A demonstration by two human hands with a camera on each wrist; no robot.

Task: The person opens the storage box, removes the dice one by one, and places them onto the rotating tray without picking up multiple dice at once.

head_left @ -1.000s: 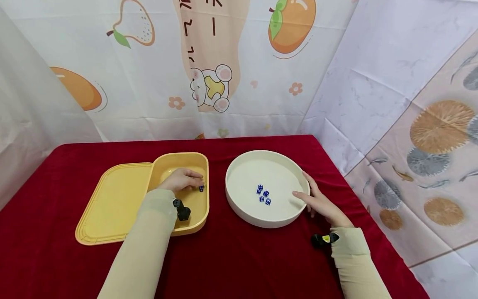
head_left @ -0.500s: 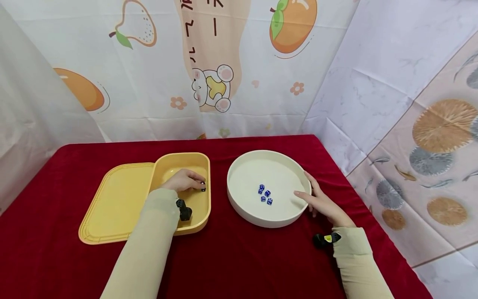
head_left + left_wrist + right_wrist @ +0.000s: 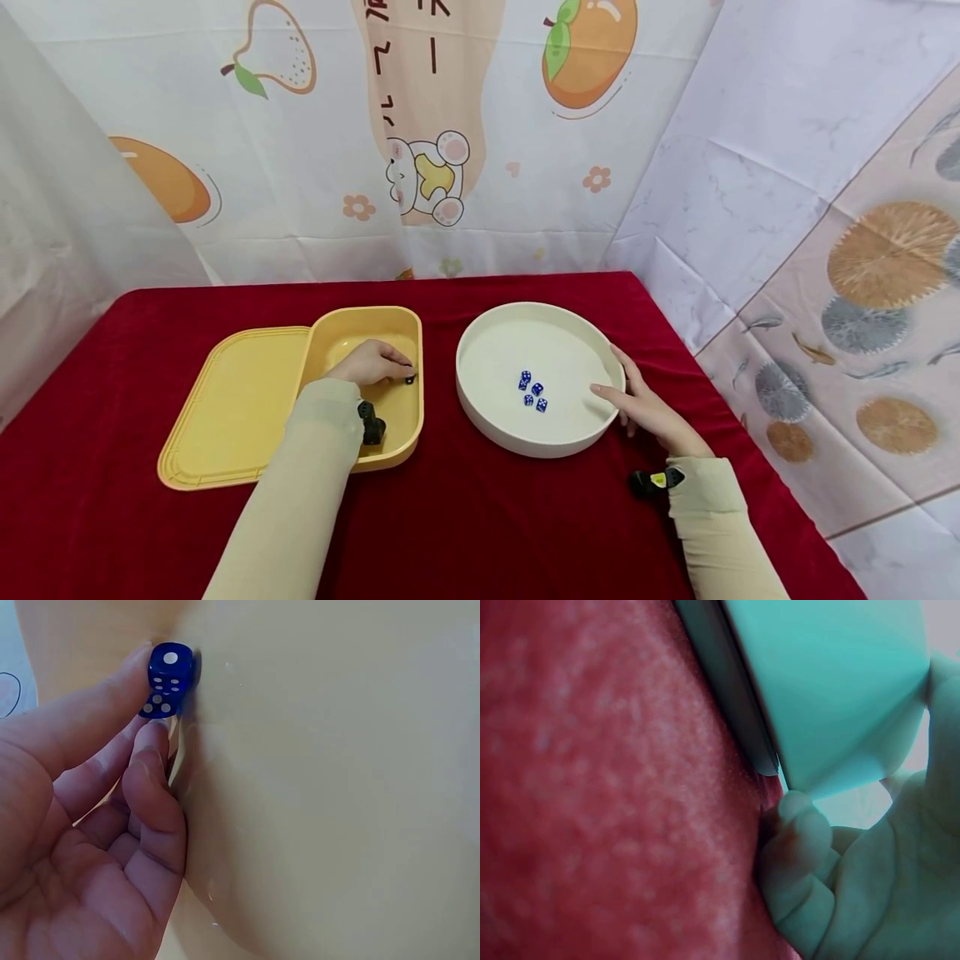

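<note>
Barely shifting since a second ago, the left hand [image 3: 369,364] is now pinching a blue die [image 3: 169,679] inside the yellow box [image 3: 390,321]. Right hand [image 3: 647,408] is gripping the bowl [image 3: 480,421] rim, four dice [image 3: 532,391] lying inside.

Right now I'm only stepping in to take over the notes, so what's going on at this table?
A person sits at a red table. Their left hand is inside the yellow box, fingertips pinching a blue die against its floor. Their right hand grips the rim of the white round tray, thumb over the edge. Four blue dice already lie clustered in that tray. The box's lid lies flat beside it.
</note>
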